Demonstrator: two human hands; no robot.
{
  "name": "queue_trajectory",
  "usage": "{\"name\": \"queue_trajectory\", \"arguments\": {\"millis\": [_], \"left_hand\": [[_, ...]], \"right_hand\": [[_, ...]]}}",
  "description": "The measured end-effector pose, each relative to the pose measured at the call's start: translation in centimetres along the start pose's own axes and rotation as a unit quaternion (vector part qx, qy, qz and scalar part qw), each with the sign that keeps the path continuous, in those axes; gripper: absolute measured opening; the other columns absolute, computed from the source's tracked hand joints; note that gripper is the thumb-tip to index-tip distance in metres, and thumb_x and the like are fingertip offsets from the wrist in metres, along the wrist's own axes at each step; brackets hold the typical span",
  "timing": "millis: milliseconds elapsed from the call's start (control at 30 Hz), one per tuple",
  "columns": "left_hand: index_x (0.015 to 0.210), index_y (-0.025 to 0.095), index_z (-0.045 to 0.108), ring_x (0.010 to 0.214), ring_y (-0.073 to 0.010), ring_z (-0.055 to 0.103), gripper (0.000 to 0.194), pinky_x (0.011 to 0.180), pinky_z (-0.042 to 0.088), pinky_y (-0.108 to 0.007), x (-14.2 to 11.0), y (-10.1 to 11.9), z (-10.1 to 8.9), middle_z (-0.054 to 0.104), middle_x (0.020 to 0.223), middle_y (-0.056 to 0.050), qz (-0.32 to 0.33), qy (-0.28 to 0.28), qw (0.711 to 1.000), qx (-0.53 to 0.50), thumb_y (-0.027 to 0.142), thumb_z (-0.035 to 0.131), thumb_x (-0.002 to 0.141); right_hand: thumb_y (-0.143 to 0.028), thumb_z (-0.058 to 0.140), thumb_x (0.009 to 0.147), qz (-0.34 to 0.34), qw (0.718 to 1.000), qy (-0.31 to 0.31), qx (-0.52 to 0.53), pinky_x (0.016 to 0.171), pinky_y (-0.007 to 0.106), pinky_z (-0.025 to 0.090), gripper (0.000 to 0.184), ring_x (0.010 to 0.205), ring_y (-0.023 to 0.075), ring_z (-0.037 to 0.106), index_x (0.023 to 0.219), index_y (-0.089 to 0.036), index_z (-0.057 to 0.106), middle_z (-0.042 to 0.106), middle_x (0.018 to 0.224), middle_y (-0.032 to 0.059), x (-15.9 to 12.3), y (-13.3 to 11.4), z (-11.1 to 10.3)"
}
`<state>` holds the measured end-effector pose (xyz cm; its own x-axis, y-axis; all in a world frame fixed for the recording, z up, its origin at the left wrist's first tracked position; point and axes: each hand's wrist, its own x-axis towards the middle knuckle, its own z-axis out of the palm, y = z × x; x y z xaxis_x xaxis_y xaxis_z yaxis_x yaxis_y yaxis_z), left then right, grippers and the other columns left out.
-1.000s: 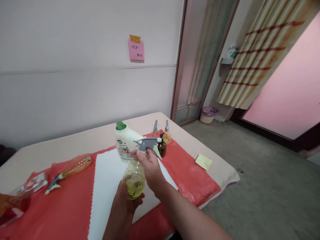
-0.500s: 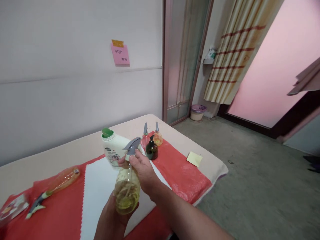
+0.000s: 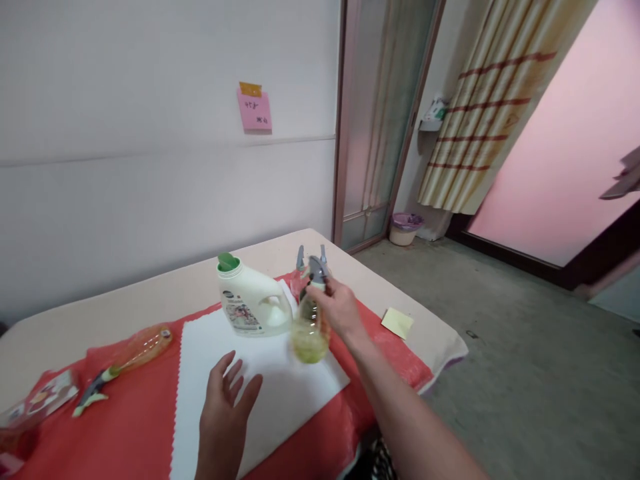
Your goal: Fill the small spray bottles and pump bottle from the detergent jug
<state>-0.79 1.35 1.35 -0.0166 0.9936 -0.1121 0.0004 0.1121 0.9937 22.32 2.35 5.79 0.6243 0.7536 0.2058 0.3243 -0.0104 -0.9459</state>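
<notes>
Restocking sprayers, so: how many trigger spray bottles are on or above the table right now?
4: one in the right hand, the held bottle; two behind it, mostly hidden; one lying bottle at left. Others may be hidden.

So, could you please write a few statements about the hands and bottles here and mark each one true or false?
1. The right hand holds the spray bottle by its neck. True.
2. The left hand grips the white jug. False: the left hand is open above the white cloth, apart from the white jug.
3. The white jug has a green cap. True.
4. The orange bottle stands upright on the white cloth. False: it lies on its side on the red cloth.
5. A pink note is stuck on the wall. True.
</notes>
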Motion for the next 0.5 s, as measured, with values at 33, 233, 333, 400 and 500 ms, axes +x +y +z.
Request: {"name": "queue_trajectory", "arguments": {"millis": [33, 233, 333, 400, 500], "left_hand": [[0.118, 0.024, 0.056, 0.126, -0.0353, 0.055, 0.065, 0.105, 0.044, -0.051, 0.1, 0.1, -0.3, 0.060, 0.128, -0.013, -0.014, 0.003, 1.000, 0.004, 0.047, 0.081, 0.063], [0.106, 0.021, 0.062, 0.109, -0.0298, 0.065, 0.055, 0.094, 0.050, -0.042, 1.0, 0.1, -1.6, 0.064, 0.123, -0.011, -0.032, 0.016, 0.999, 0.023, 0.049, 0.079, 0.063], [0.104, 0.020, 0.064, 0.100, -0.0275, 0.067, 0.057, 0.087, 0.051, -0.039, 1.5, -0.6, -1.9, 0.065, 0.119, -0.011, -0.022, 0.017, 0.999, 0.023, 0.052, 0.080, 0.060], [0.103, 0.020, 0.065, 0.095, -0.0259, 0.067, 0.056, 0.082, 0.050, -0.038, 1.8, -1.1, -2.0, 0.066, 0.117, -0.011, -0.019, 0.016, 0.999, 0.026, 0.051, 0.080, 0.060], [0.102, 0.019, 0.066, 0.088, -0.0239, 0.066, 0.054, 0.078, 0.050, -0.036, 2.3, -1.7, -2.0, 0.066, 0.114, -0.011, -0.013, 0.019, 0.999, 0.025, 0.050, 0.080, 0.060]], "right_hand": [[-0.046, 0.067, 0.077, 0.011, 0.999, 0.029, -0.042, 0.071, 0.030, 0.041, 0.029, 0.077, 0.0205, 0.057, 0.089, -0.021, 0.070, 0.065, 0.074, 0.0023, 0.9, 0.7, -0.9], [-0.036, 0.063, 0.085, 0.065, 0.972, 0.111, -0.197, 0.076, 0.032, 0.041, 0.021, 0.090, 0.0228, 0.061, 0.098, -0.020, 0.066, 0.067, 0.086, 0.0059, 4.8, 6.5, -1.8], [-0.037, 0.060, 0.092, 0.063, 0.967, 0.110, -0.219, 0.081, 0.035, 0.049, 0.026, 0.090, 0.0188, 0.062, 0.108, -0.017, 0.063, 0.066, 0.098, 0.0049, 6.1, 9.0, -0.5], [-0.040, 0.058, 0.094, 0.064, 0.964, 0.109, -0.233, 0.083, 0.038, 0.053, 0.031, 0.092, 0.0180, 0.063, 0.113, -0.016, 0.061, 0.065, 0.105, 0.0055, 6.7, 10.2, 0.2], [-0.043, 0.057, 0.095, 0.069, 0.957, 0.114, -0.256, 0.083, 0.039, 0.055, 0.035, 0.093, 0.0179, 0.063, 0.117, -0.016, 0.060, 0.064, 0.110, 0.0063, 7.2, 11.0, 0.5]]}}
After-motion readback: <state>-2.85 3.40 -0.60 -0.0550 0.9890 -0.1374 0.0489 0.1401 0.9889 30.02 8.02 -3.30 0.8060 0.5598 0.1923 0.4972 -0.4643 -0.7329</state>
